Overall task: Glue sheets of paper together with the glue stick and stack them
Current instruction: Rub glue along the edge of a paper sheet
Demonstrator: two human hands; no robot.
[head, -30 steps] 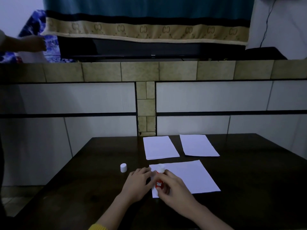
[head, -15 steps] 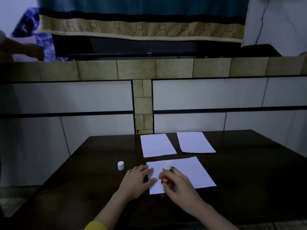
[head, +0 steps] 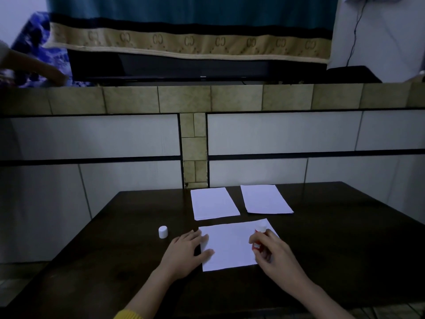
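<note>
Right hand (head: 276, 254) grips glue stick (head: 258, 240), tip on sheet's (head: 230, 245) far right corner. Left hand (head: 186, 252) flat, open, pinning left edge. Risk: sheet skews or creases under stroke (only one edge held). Cap (head: 163, 232) beyond left hand.

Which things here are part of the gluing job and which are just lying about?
In the job: red glue stick in right hand; white paper sheet under left hand; two far white sheets; small white cap.

Lying about: patterned cloth; black cable.
</note>
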